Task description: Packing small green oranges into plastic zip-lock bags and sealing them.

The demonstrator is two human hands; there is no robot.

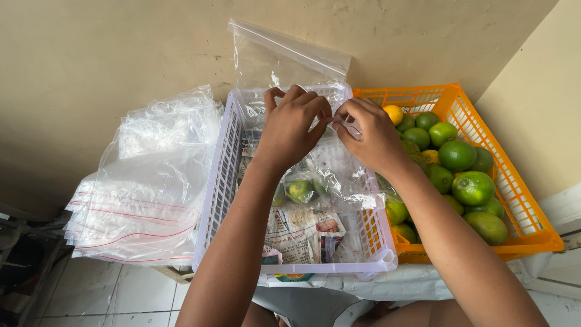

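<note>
Head view looks down over two bare forearms reaching away from the person across a white-covered table (423,284). Nearest lies a white slatted basket (221,181), lined with newspaper (302,233). Inside it, on the paper, rests a clear plastic bag (330,175) with a green lime (299,190) showing through its lower part. Both hands meet at the bag's top edge, over the far half of the basket. The left hand (292,124) has its fingers curled narrow and pinched on the bag's rim; the right hand (370,134) is just beside it, fingers likewise closed on the same rim, the two hands almost touching.

Left of the white basket sits a heap of empty clear zip bags (145,181) with red closure lines, touching the basket's left wall. Right of it, wall against wall, stands an orange slatted basket (520,206) filled with green limes (472,188) and one yellow fruit (393,113) at its far left corner. Farther off, another clear bag (284,60) stands upright against the beige wall (121,48), behind the white basket.
</note>
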